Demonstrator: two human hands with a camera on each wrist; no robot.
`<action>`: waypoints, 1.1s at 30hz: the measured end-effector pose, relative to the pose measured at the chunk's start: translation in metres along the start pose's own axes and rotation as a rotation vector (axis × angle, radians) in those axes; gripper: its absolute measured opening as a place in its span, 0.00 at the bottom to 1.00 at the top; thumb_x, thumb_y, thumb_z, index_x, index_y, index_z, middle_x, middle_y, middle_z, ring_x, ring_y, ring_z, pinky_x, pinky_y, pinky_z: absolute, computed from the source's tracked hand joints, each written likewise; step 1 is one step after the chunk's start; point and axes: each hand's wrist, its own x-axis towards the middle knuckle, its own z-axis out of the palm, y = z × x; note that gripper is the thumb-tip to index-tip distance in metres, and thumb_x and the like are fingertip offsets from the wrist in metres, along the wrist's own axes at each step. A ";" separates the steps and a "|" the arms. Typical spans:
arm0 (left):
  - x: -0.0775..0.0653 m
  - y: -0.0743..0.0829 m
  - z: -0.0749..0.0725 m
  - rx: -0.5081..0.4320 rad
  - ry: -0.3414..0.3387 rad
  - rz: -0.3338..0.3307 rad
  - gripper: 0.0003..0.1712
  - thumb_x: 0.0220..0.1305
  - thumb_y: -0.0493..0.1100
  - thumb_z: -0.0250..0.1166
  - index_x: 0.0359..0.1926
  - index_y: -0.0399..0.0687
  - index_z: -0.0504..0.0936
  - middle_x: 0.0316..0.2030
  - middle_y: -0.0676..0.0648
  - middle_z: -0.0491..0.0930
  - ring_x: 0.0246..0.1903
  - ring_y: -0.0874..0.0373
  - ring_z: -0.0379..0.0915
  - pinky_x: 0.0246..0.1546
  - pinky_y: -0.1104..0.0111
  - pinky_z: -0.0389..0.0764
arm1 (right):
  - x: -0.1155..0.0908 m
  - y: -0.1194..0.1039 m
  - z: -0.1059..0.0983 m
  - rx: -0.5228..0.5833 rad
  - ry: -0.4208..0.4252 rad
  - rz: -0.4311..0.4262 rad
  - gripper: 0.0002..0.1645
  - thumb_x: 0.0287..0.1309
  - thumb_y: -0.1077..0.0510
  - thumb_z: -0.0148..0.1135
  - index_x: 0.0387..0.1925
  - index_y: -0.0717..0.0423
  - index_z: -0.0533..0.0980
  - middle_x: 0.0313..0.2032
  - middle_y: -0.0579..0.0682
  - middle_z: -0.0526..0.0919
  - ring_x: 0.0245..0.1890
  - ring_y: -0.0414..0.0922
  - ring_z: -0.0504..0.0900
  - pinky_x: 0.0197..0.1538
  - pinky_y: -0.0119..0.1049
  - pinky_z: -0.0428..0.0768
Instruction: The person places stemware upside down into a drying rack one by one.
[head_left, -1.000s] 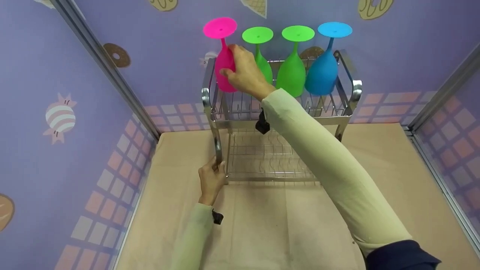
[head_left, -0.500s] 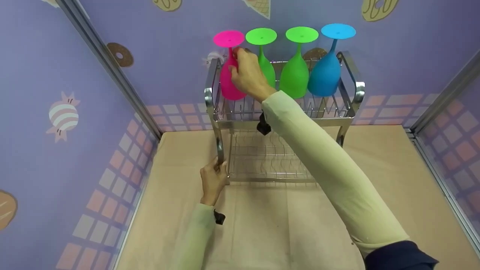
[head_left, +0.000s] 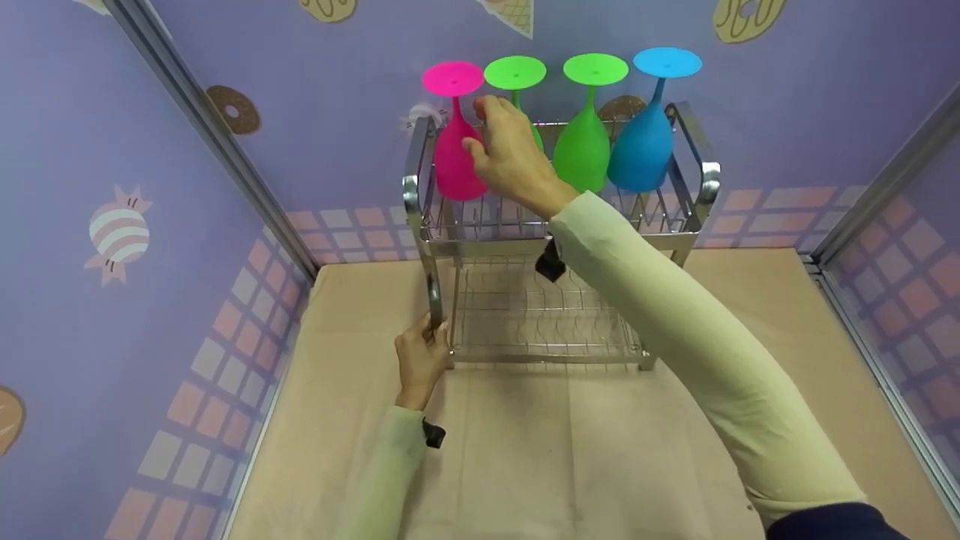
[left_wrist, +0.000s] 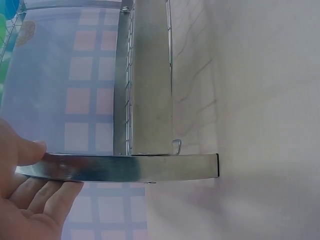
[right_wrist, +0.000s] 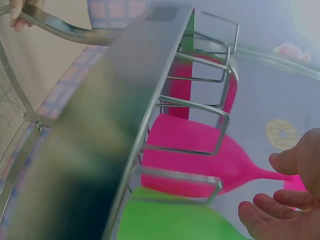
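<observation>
A pink goblet (head_left: 454,169) stands upside down at the left end of the upper tier of a metal dish rack (head_left: 480,248). Beside its stem is my right hand (head_left: 514,154), fingers loosely bent and apart from the goblet; in the right wrist view a gap shows between thumb and fingers (right_wrist: 272,205). To the right stand two upturned green goblets (head_left: 582,154), one partly behind this hand, and a blue goblet (head_left: 642,154). My left hand (head_left: 420,364) grips the rack's front left leg, thumb on one side and fingers on the other (left_wrist: 62,200).
Beneath is a lower wire tier (head_left: 547,311). A beige cloth (head_left: 517,450) covers the tabletop. Patterned purple walls (head_left: 187,150) enclose the back and sides, with metal frame posts (head_left: 217,135) at the corners.
The pink goblet has come down onto the upper tier, and my right hand has let go of it, shifting slightly right. My left hand keeps its grip on the rack leg.
</observation>
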 end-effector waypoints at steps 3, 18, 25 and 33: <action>0.001 0.000 -0.003 0.008 0.006 -0.020 0.09 0.68 0.26 0.69 0.47 0.28 0.88 0.42 0.32 0.91 0.44 0.38 0.91 0.45 0.54 0.93 | -0.014 0.000 -0.006 0.033 -0.019 -0.050 0.28 0.78 0.56 0.60 0.71 0.63 0.69 0.65 0.58 0.77 0.66 0.50 0.75 0.72 0.34 0.75; 0.008 0.003 -0.004 0.015 -0.066 -0.058 0.12 0.72 0.33 0.69 0.51 0.26 0.87 0.45 0.30 0.90 0.46 0.37 0.90 0.47 0.53 0.92 | -0.081 0.042 -0.069 0.129 0.043 -0.159 0.24 0.75 0.59 0.65 0.66 0.65 0.74 0.64 0.61 0.81 0.67 0.56 0.80 0.74 0.45 0.78; 0.006 0.005 -0.005 -0.004 -0.077 -0.101 0.11 0.72 0.31 0.69 0.51 0.28 0.87 0.46 0.31 0.90 0.47 0.37 0.90 0.47 0.54 0.92 | -0.109 0.070 -0.103 0.168 0.141 -0.153 0.20 0.76 0.61 0.64 0.63 0.67 0.76 0.62 0.62 0.82 0.65 0.58 0.82 0.73 0.53 0.79; 0.003 0.006 -0.007 0.005 -0.085 -0.121 0.16 0.73 0.32 0.69 0.56 0.24 0.84 0.47 0.29 0.89 0.46 0.38 0.91 0.47 0.56 0.92 | -0.142 0.098 -0.132 0.063 0.237 -0.170 0.20 0.74 0.63 0.65 0.62 0.70 0.78 0.60 0.61 0.84 0.63 0.54 0.83 0.71 0.38 0.80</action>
